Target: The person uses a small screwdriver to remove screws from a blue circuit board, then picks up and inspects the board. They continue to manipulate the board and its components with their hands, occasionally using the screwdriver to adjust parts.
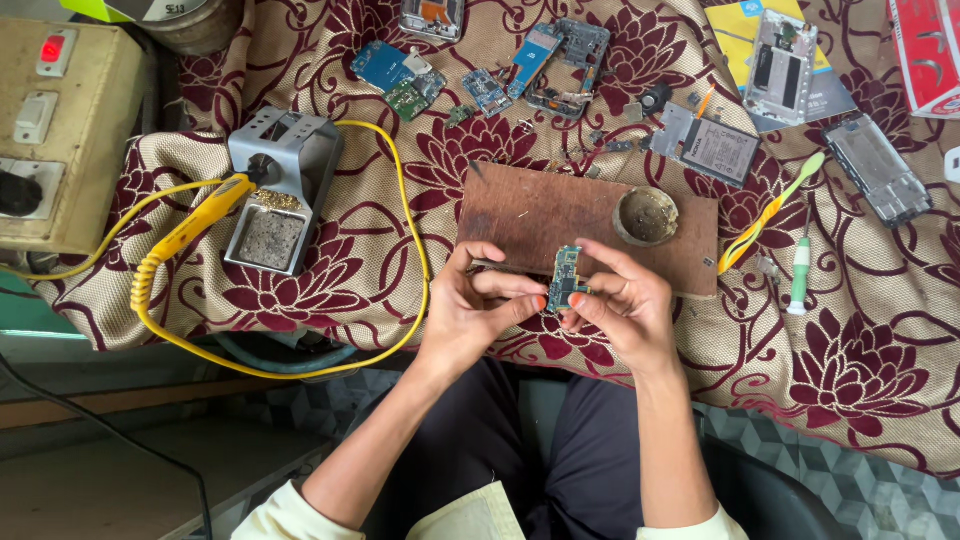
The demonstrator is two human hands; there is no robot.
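Both hands meet over the near edge of a brown wooden board point(560, 205). Between their fingertips stands a small green circuit board point(566, 275), held upright. My left hand point(470, 310) pinches its left side with thumb and fingers, and a thin metal tool, perhaps tweezers point(490, 267), lies along that hand's fingers. My right hand point(625, 305) grips the board's right edge. A small round metal tin point(645, 215) sits on the wooden board's right end.
A yellow soldering iron point(200, 215) rests in a grey stand point(280, 185) at left, its yellow cord looping forward. Phone boards point(400, 75), frames and a battery point(715, 148) lie at the back. A green screwdriver point(798, 272) and toothbrush point(770, 210) lie at right. A beige switch box point(55, 130) is far left.
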